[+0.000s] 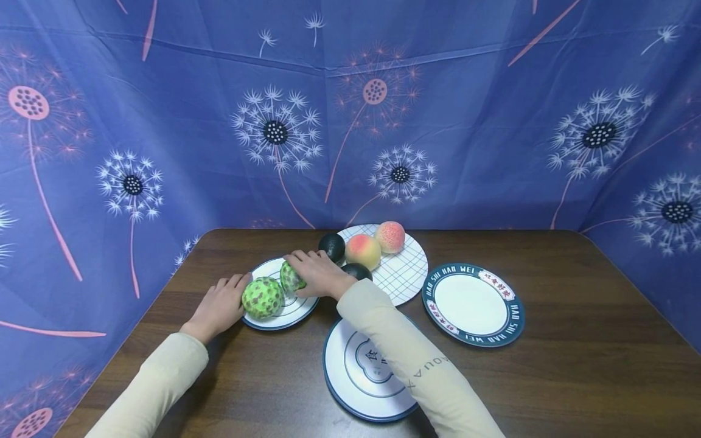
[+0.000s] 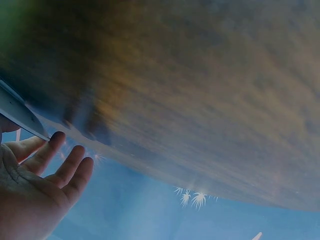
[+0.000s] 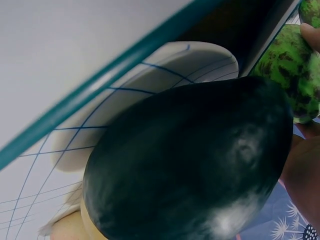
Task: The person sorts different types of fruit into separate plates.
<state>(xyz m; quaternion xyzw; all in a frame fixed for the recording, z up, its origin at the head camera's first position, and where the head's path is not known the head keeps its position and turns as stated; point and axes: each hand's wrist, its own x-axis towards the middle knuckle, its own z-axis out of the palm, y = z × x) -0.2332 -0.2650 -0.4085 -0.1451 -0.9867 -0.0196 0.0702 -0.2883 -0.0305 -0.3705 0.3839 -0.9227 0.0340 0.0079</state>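
Observation:
Two bumpy green custard apples sit over a small white blue-rimmed plate (image 1: 296, 314) at the table's left. My right hand (image 1: 320, 274) grips the farther custard apple (image 1: 290, 277); the right wrist view shows thumb and fingers on opposite sides of this custard apple (image 3: 287, 67). By the plate's left rim, my left hand (image 1: 221, 304) lies beside the nearer custard apple (image 1: 263, 297). Its fingers (image 2: 72, 172) stretch out loosely at the rim in the left wrist view. A dark avocado (image 3: 190, 160) looms close to the right wrist camera.
A gridded white plate (image 1: 408, 274) bears two peaches (image 1: 363, 252), with two avocados (image 1: 331, 247) at its left side. A green-rimmed plate (image 1: 473, 304) lies to the right. Stacked blue-rimmed plates (image 1: 350, 383) stand in front, partly under my right sleeve. A blue curtain (image 1: 465, 121) hangs behind.

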